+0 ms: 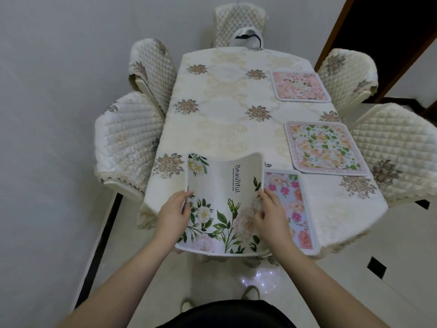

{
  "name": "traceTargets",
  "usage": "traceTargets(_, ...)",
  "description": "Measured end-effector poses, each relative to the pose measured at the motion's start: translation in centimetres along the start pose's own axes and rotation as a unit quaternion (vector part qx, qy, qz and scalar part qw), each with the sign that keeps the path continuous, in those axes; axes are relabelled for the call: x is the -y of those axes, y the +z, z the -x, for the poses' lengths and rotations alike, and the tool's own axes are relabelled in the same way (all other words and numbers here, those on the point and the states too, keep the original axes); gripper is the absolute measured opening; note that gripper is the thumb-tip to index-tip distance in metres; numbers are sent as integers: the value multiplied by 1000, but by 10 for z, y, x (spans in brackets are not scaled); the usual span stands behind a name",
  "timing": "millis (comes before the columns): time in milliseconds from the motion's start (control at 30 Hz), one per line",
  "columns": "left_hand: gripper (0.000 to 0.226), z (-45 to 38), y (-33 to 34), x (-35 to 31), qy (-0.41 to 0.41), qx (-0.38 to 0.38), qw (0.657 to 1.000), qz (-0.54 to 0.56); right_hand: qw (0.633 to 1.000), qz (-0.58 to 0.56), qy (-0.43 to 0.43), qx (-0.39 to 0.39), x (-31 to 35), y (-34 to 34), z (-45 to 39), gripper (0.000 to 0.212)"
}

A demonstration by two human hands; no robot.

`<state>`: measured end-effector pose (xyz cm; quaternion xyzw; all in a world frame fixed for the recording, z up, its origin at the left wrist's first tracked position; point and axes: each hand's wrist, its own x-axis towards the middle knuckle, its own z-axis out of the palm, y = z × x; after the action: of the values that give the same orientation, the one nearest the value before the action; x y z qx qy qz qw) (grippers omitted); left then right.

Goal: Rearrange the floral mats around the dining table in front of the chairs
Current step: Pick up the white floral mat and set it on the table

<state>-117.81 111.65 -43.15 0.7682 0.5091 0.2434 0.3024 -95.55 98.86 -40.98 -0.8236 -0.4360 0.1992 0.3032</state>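
A white mat [224,185] printed with green leaves, pale flowers and the word "Beautiful" is bowed upward at the table's near end. My left hand [175,213] grips its left edge and my right hand [267,214] grips its right edge. Under it lies a pale blue mat [293,204] with pink flowers, its right part showing. A mat [325,147] with peach flowers and green leaves lies flat before the near right chair [399,150]. A pink floral mat [299,85] lies before the far right chair [347,74].
The table [227,110] wears a cream cloth with brown flower motifs. Quilted cream chairs stand on the left [132,136], [153,67] and at the far end [238,22], where a white item with a black strap [248,39] rests. A dark doorway [390,31] is at right.
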Motion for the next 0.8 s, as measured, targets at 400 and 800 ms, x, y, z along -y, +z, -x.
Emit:
traceTargets(400,55,-9,-64,70,5,52,999,4,999,-5,-7,36,71,59,7,56)
traceTargets(800,49,-79,-57,58,-17,17,1000,3,999,-19,-19,46,74,56,-70,50)
